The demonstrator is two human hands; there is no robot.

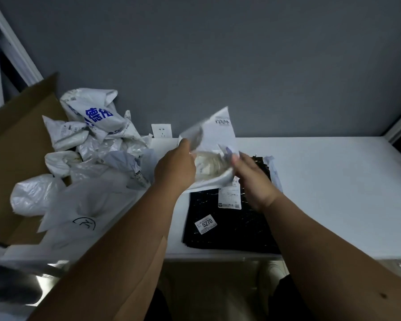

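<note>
While cardboard box point(14, 140) at left corralled discarded courier bags point(90, 137), our left grip point(175, 167) pinched white mailer point(218, 135) by one edge. Mailer hung between grips, above black parcel point(229, 235) on tabletop point(333, 193). Right grip point(250, 177) pinched opposite edge, we judged to spread mouth, reach contents.

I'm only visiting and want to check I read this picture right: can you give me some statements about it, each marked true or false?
1. Both the left hand and the right hand hold the white plastic mailer bag. True.
2. The flat black parcel with the 5270 sticker lies inside the brown cardboard box. False: it lies on the white table, under the hands.
3. The brown cardboard box holds crumpled white plastic bags. True.
4. The wall behind the table is bright red. False: it is grey.
</note>
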